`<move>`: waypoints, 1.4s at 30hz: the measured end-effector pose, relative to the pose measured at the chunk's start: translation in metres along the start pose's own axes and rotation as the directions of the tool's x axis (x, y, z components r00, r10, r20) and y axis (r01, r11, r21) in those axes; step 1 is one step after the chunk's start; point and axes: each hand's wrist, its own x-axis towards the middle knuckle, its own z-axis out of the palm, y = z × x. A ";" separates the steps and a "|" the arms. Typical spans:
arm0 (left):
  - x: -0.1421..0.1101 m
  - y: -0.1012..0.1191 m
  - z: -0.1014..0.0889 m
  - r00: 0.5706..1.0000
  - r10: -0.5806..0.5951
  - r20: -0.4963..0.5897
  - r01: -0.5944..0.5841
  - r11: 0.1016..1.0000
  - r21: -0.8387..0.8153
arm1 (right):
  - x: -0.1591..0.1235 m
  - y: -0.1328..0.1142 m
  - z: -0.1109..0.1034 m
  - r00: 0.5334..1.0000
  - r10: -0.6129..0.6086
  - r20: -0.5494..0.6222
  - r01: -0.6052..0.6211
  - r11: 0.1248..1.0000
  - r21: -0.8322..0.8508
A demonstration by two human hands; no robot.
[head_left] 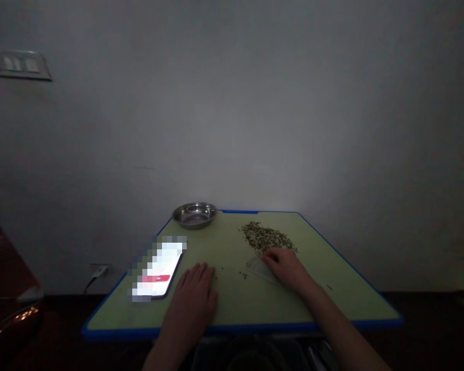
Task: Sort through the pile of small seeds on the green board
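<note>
My left hand (196,293) lies flat on the green table top (224,304), fingers stretched out, holding nothing, just right of a lit phone (159,269). My right hand (285,267) rests at the near edge of a heap of small greenish grains (266,237), fingers curled down onto them; what they pinch, if anything, is hidden. A thin clear sheet or bag (260,269) lies just left of that hand. A few stray grains (243,274) sit between the two hands.
An empty steel bowl (194,214) stands at the table's far left corner. The small table has a blue rim (255,326) and stands against a bare wall. A plug and socket (99,270) sit low on the wall at left; the room is dim.
</note>
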 end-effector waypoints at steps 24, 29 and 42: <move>-0.001 0.000 -0.001 0.999 -0.001 -0.043 -0.001 0.999 -0.045 | 0.004 -0.005 0.004 0.998 -0.060 0.011 0.060 0.997 0.055; -0.001 0.003 -0.005 1.000 -0.012 0.007 0.012 1.000 -0.019 | 0.003 -0.010 0.005 0.996 -0.088 0.029 0.086 0.993 0.075; -0.002 0.001 -0.002 1.000 -0.007 -0.024 0.007 1.000 -0.029 | 0.019 -0.046 0.013 0.992 -0.111 0.064 0.118 0.985 -0.129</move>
